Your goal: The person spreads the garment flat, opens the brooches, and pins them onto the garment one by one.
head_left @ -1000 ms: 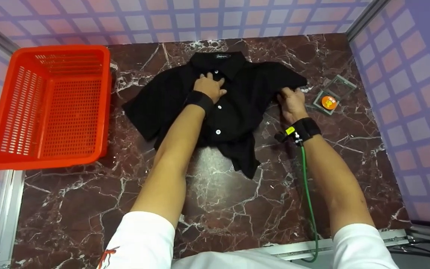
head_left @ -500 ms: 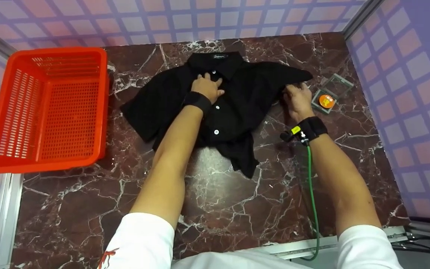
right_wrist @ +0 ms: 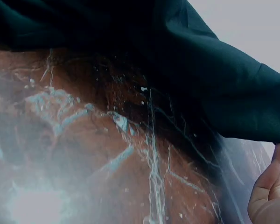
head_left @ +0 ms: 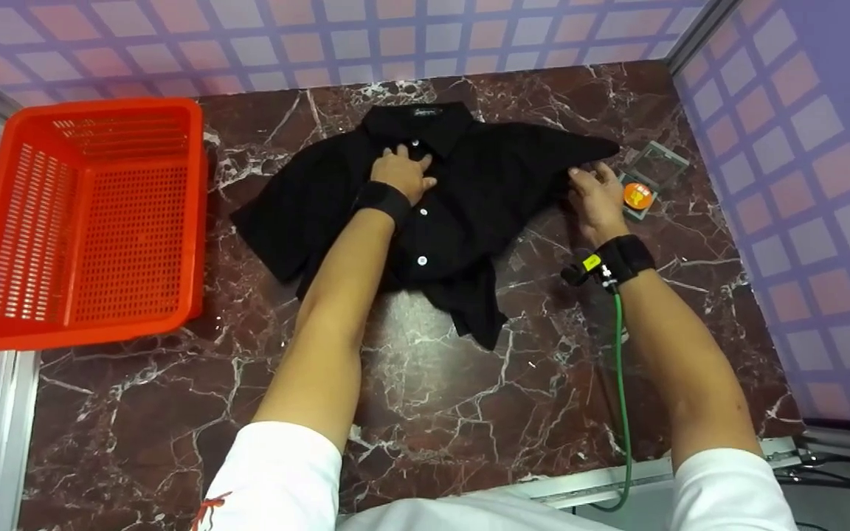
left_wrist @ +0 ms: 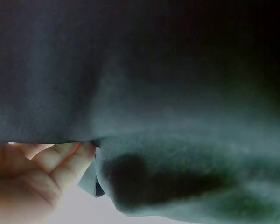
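Observation:
A black short-sleeved shirt (head_left: 462, 214) with white buttons lies front up on the marble table, collar toward the back wall. My left hand (head_left: 400, 175) rests on its upper front near the buttons, fingers spread. In the left wrist view dark cloth fills most of the picture, with the left hand (left_wrist: 42, 175) low at the left. At the right sleeve's edge, my right hand (head_left: 596, 199) pinches the cloth between thumb and fingers. The right wrist view has that sleeve (right_wrist: 233, 93) stretched above the tabletop, the right hand (right_wrist: 273, 186) at its hem. The lower shirt is bunched, one piece jutting out.
A red plastic basket (head_left: 192, 221) stands at the left of the table (head_left: 454, 413). Beside the right hand lies a small clear case (head_left: 657, 164) with an orange round piece (head_left: 637, 195). A green cable (head_left: 621, 383) runs from the right wristband to the front edge.
My right hand has moved right and slightly up with the sleeve edge, drawing the sleeve out straighter. The left hand stays on the shirt front. The whole head view has shifted slightly.

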A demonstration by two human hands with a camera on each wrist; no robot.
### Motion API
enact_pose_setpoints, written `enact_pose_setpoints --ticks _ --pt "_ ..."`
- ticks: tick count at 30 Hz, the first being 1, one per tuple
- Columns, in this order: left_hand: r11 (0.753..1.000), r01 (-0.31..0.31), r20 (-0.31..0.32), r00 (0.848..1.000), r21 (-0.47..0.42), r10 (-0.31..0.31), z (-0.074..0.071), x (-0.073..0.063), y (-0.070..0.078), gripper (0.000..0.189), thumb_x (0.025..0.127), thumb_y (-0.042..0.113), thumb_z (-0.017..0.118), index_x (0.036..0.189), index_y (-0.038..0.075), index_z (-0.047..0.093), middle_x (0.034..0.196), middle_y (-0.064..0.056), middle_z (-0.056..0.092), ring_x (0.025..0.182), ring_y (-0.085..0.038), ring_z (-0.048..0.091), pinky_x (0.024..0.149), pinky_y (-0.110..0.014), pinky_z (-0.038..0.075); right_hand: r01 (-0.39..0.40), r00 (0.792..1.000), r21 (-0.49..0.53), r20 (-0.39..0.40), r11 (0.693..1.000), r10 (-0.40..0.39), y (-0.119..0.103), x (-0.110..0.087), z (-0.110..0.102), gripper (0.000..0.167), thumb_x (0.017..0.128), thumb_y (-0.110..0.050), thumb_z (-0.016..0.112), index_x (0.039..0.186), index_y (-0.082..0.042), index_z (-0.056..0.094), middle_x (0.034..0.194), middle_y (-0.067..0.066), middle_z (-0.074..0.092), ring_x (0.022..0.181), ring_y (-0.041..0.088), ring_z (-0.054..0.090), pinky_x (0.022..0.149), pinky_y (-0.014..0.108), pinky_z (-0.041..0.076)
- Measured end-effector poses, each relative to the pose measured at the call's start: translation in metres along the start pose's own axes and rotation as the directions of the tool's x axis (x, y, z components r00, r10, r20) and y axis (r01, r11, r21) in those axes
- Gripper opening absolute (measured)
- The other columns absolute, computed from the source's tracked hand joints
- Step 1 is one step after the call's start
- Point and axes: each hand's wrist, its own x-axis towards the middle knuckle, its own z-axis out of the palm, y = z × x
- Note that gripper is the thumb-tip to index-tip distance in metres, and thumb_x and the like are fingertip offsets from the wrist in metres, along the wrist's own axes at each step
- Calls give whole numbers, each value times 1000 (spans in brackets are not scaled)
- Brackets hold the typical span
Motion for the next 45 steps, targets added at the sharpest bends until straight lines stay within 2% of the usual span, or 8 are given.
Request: enact_pose_setpoints --ticks 3,6,17,20,25,32,40,45 --pt "1000 2 -4 1000 -3 -2 0 1 0 60 104 53 42 158 27 35 155 -28 33 138 -50 36 105 -53 42 -13 1000 -42 -13 999 13 -3 -2 -5 76 97 -5 62 160 -6 21 147 10 42 110 17 55 106 32 41" --pt "1000 -1 -10 1000 -1 1 -1 0 0 60 104 52 42 158 26 36 153 -28 34 136 -49 39 103 -53 43 -7 1000 -42 -27 999 6 -5 -4 -9 77 96 -6 64 159 -5 21 150 11 38 109 17 55 98 28 46" --pt "1000 -7 -7 1000 2 7 -1 -1 0 60 104 52 42 158 25 36 149 -28 38 132 -49 43 101 -53 45 32 999 45 1 998 -32 -4 -11 -21 75 94 2 65 156 -2 24 93 3 58 69 9 55 61 20 45" --pt "1000 -10 -5 1000 -5 10 -1 0 0 60 104 52 42 157 25 37 150 -29 37 134 -50 40 103 -54 43 26 1000 48 8 999 -27 -4 -12 -23 76 93 2 66 157 -3 24 94 3 57 71 10 56 65 21 47" --pt "1000 -13 -3 1000 -3 13 0 0 -1 60 105 52 41 158 24 36 151 -30 36 137 -52 36 105 -55 42 14 1000 -9 -6 1000 -14 -5 -14 -27 77 94 -1 67 158 -4 24 115 4 51 86 12 60 79 23 50" --pt "1000 -14 -2 1000 3 14 -2 -2 0 60 105 52 41 158 24 35 151 -30 35 138 -52 36 105 -55 42 -24 998 -29 -52 999 22 -5 -17 -36 76 93 -3 68 157 -6 28 120 3 50 82 10 58 74 23 49" --pt "1000 -19 -13 1000 -14 19 -3 -6 0 60 104 51 42 158 24 36 152 -30 34 138 -52 35 105 -55 41 -101 995 -73 -30 992 99 0 -20 -46 79 97 -6 64 160 -7 18 152 12 35 98 12 56 110 31 37" --pt "1000 -18 -20 1000 0 18 -2 -4 0 60 104 52 42 158 25 36 149 -29 37 135 -51 39 102 -54 44 -153 988 -68 -4 986 153 -2 -22 -51 85 95 -6 67 161 -6 14 124 8 51 91 12 59 100 26 44"
